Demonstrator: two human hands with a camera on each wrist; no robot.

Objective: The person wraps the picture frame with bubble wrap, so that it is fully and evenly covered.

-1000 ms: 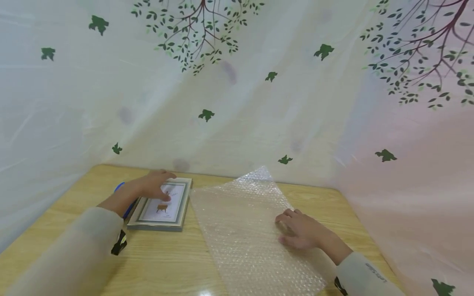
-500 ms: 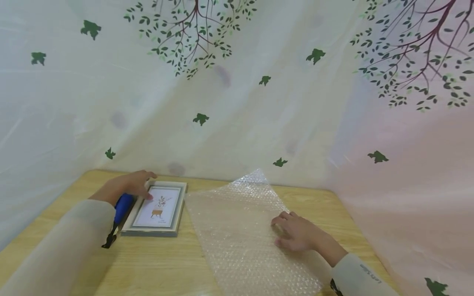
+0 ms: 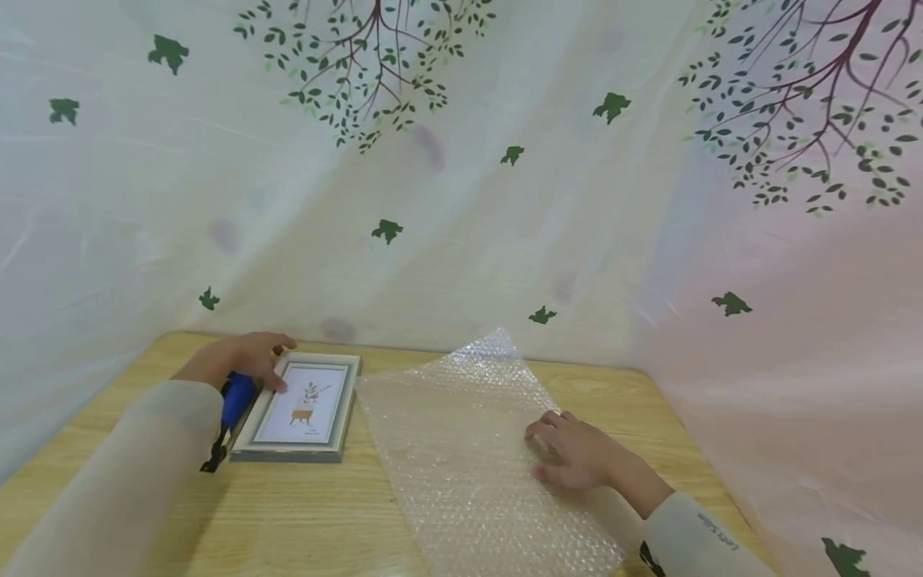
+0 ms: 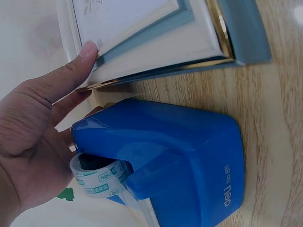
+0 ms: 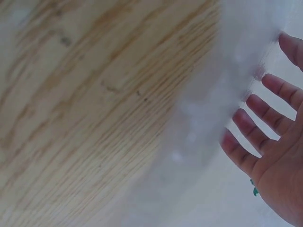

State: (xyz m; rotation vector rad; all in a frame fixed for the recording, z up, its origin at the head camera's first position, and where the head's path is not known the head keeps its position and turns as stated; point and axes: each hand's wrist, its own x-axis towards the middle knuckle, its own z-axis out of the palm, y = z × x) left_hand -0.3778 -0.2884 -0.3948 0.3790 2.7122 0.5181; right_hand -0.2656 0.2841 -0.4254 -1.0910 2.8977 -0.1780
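A pale picture frame (image 3: 301,409) with a plant drawing lies flat on the left of the table. My left hand (image 3: 245,357) is at its far left corner, the thumb over the border and the fingers past the edge. In the left wrist view, a blue tape dispenser (image 4: 189,146) with a roll of clear tape stands beside the frame, just below the hand. A sheet of clear bubble wrap (image 3: 461,449) is spread at centre right. My right hand (image 3: 577,453) rests on its right side, with straight, spread fingers in the right wrist view.
The wooden table (image 3: 288,513) ends at a pale curtain (image 3: 447,264) printed with leaves and branches, which hangs along the back and sides. The bubble wrap's left corner comes close to the frame's right edge.
My left hand has drawn back leftwards from over the picture to the frame's left corner, and the blue dispenser shows more. The right hand stays on the bubble wrap. The head view has shifted slightly.
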